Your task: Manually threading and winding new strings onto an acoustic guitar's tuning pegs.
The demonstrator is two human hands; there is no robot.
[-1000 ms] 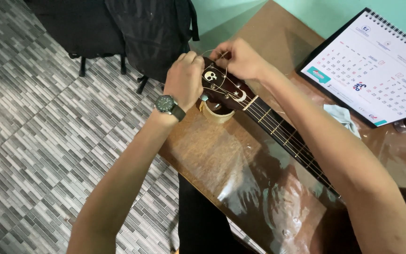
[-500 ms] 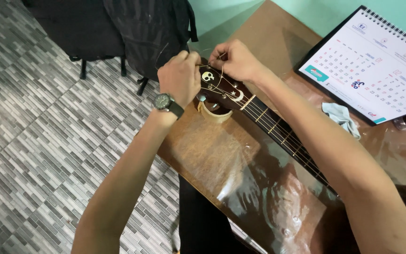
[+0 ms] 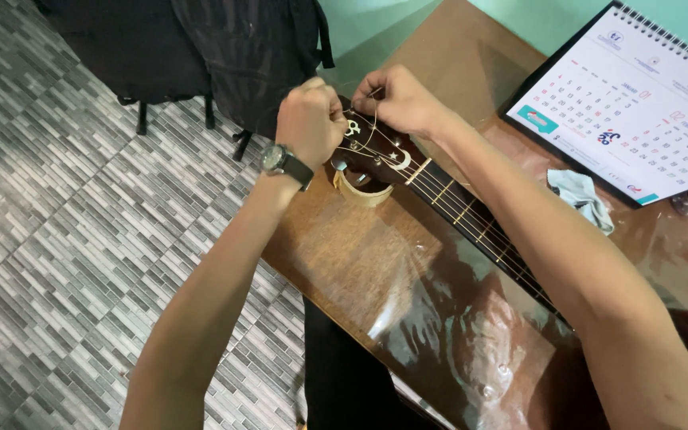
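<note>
A dark guitar lies across the brown table (image 3: pixel 376 263), its headstock (image 3: pixel 376 151) resting on a roll of tape (image 3: pixel 364 191) near the table's corner, its neck (image 3: pixel 479 223) running down to the right. My left hand (image 3: pixel 310 121), a watch on its wrist, is closed at the headstock's left edge by the tuning pegs. My right hand (image 3: pixel 398 97) pinches a thin guitar string (image 3: pixel 372 131) at the headstock's top. The string curls loosely over the headstock between both hands.
A spiral desk calendar (image 3: pixel 631 103) stands at the table's back right, a crumpled pale cloth (image 3: pixel 583 195) in front of it. A black backpack (image 3: pixel 256 48) and a dark chair (image 3: pixel 145 56) stand on the grey tiled floor (image 3: pixel 57 239) beyond the table's corner.
Both hands stay at the headstock with small shifts. My right hand has drawn the string end closer to my left hand, and the view has shifted slightly.
</note>
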